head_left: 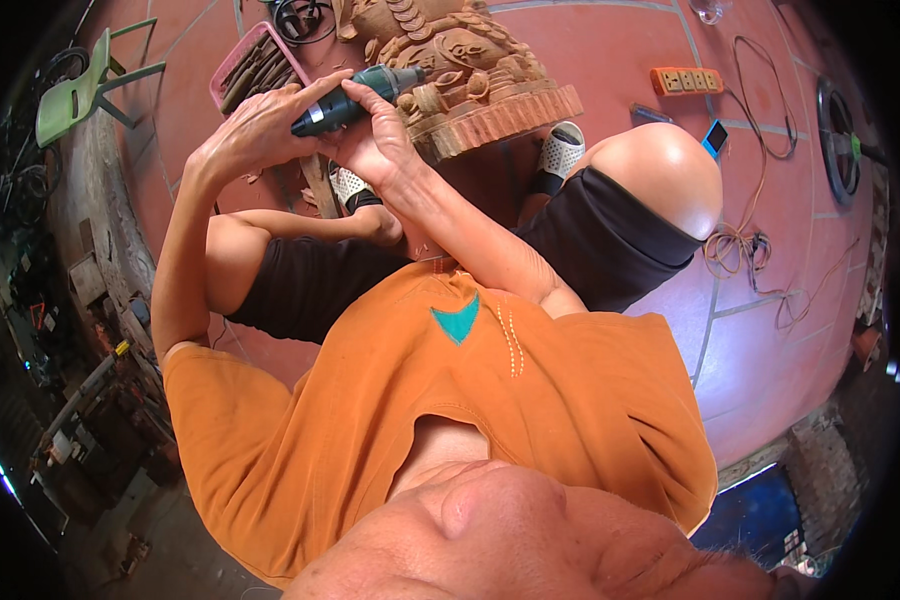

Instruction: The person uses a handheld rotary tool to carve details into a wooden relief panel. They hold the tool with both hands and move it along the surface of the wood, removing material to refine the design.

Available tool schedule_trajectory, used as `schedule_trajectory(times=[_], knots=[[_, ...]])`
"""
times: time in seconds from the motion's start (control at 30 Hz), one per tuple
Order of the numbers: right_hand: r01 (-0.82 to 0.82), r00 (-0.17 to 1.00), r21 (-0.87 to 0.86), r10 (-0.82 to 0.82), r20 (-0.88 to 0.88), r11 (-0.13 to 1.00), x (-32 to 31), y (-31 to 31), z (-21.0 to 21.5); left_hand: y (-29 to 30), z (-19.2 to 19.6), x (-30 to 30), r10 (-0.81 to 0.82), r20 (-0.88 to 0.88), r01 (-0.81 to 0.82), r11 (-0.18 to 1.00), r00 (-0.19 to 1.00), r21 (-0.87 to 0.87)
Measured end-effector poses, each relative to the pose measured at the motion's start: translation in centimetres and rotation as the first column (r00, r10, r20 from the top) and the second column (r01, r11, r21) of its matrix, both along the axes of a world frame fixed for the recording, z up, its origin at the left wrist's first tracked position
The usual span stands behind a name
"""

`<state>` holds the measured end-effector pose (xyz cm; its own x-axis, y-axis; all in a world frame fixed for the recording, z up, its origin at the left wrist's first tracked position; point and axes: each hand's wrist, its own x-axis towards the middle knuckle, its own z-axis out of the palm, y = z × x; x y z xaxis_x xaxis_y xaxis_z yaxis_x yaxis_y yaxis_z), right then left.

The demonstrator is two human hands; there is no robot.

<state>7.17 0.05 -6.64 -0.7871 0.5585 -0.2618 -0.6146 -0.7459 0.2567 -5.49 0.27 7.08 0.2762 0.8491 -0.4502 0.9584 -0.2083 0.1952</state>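
Item: dark green and black handheld power carving tool [355, 98], cylindrical body, held between both hands. The left hand [260, 128] wraps the rear of the body from above, fingers closed over it. The right hand [375, 140] closes around the front part from beneath, thumb and fingers clamped near the nose. Neither hand has a free finger spread wide; both grips are tight on the tool.

Item: reddish-brown carved wooden sculpture [465, 70], ornate, with scrolls and a ribbed base, standing on the red tiled floor [610, 60] just beyond the right hand. The nose of the tool meets its near side; the cutting tip is hidden by the fingers, so contact is probable, not certain.

State of work: the scroll relief and the fluted base edge already look fully shaped; the area under the tool appears to be the part in hand. How much fine detail is left cannot be judged from this view.

Item: pink tray of long hand tools [255, 65], just beyond the left hand.

Item: pale green plastic chair [80, 90], well to the left of the left hand.

Item: orange power strip [686, 80] and trailing cables, well to the right of the right hand.
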Motion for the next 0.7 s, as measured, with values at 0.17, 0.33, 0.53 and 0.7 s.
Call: schedule_trajectory(times=[0.17, 0.33, 0.53, 0.7], knots=[[0.03, 0.999, 0.004, -0.03, 0.015, 1.0, 0.2, 0.0, 0.4, 0.3, 0.1, 0.2, -0.042, 0.027, 0.042, 0.999, 0.999, 0.019], [0.035, 0.999, 0.01, -0.035, 0.003, 0.999, 0.6, 0.3, 0.5, 0.8, -0.1, 0.3, -0.084, 0.025, 0.083, 0.996, 0.996, 0.03], [0.053, 0.999, 0.02, -0.053, -0.011, 0.998, 0.8, 0.5, 0.2, 1.5, 0.0, 0.6, -0.066, 0.033, 0.067, 0.998, 0.997, -0.021], [0.059, 0.997, 0.016, -0.058, -0.044, 0.998, 0.9, 0.5, -0.2, 1.8, 0.1, 0.9, -0.087, 0.04, 0.088, 0.996, 0.995, -0.013]])
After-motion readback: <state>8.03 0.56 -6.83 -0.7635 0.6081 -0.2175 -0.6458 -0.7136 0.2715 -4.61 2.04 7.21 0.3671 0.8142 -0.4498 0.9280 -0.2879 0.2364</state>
